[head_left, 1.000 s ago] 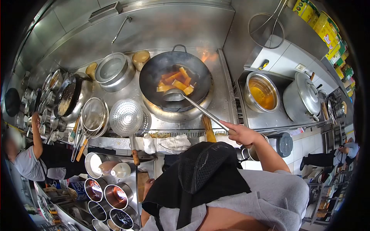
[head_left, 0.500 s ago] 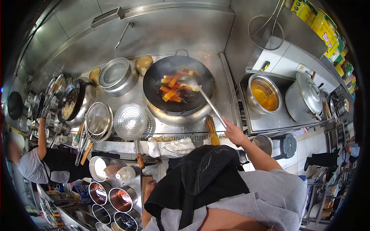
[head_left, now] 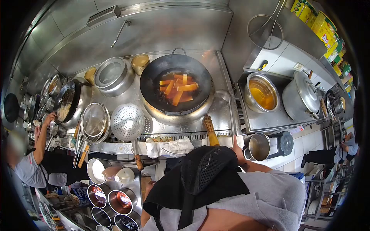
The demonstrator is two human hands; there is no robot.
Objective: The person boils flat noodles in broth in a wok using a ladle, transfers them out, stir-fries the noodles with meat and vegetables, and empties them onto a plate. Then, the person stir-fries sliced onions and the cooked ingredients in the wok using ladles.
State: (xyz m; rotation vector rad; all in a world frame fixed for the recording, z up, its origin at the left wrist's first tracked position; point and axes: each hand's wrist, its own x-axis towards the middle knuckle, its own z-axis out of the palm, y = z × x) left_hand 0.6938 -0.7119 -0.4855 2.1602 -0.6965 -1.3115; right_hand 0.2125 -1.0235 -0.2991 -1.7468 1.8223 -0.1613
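Note:
A black wok (head_left: 175, 104) sits on the burner, with flat orange-brown strips of food (head_left: 179, 87) in dark sauce. A long-handled metal ladle (head_left: 223, 95) rests at the right edge of the stove, its bowl outside the wok. My right hand (head_left: 239, 153) is at the pale end of its handle, fingers closed around it and partly hidden. Down at my left side, my left hand (head_left: 149, 186) shows only in part beside the dark cloth; its fingers are mostly hidden.
A perforated skimmer (head_left: 128, 121) and wire strainers (head_left: 93, 120) lie left of the wok. A bamboo brush (head_left: 210, 129) stands in front. To the right are a pot of yellow liquid (head_left: 264, 94) and a lidded pot (head_left: 302, 96). A co-worker (head_left: 29, 167) handles another wok (head_left: 67, 101).
The ladle has left the wok and now lies along the stove's right edge. My right hand has come down and back with it. The food strips have settled in the sauce.

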